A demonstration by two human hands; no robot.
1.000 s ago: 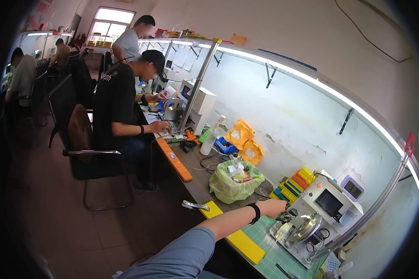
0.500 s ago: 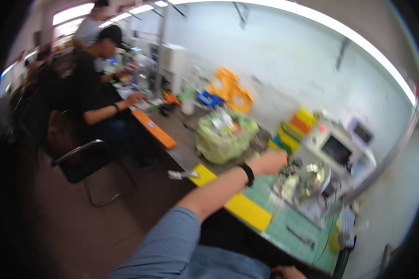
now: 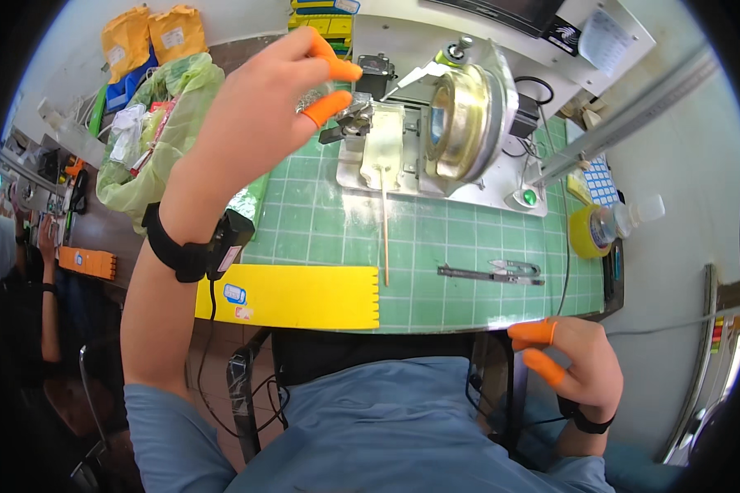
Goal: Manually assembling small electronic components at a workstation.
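Observation:
My left hand (image 3: 259, 103), with orange finger cots on thumb and forefinger, is raised over the left side of a bench machine. Those two fingers are apart with nothing visible between them; the other fingers look curled. Closest to it are a small metal clamp part (image 3: 355, 115) and a pale, shiny block (image 3: 384, 144) with a thin wooden stick (image 3: 386, 238) pointing toward me. Right of the block stands a big yellowish wheel (image 3: 456, 123). My right hand (image 3: 575, 361), also in orange finger cots, hovers by the table's front edge, thumb and forefinger apart and holding nothing.
On the green gridded mat (image 3: 321, 222) lie black tweezers (image 3: 469, 274), small thread snips (image 3: 514, 269) and a yellow notched strip (image 3: 296, 296). A bag-lined bin (image 3: 185, 107) stands left, a yellow bottle (image 3: 588, 230) right. Another person's arm (image 3: 49, 312) shows far left.
The view has swung down and right, onto the mat and machine. My left hand, earlier stretched out toward the machine, is now raised nearer me. My right hand has come fully into view.

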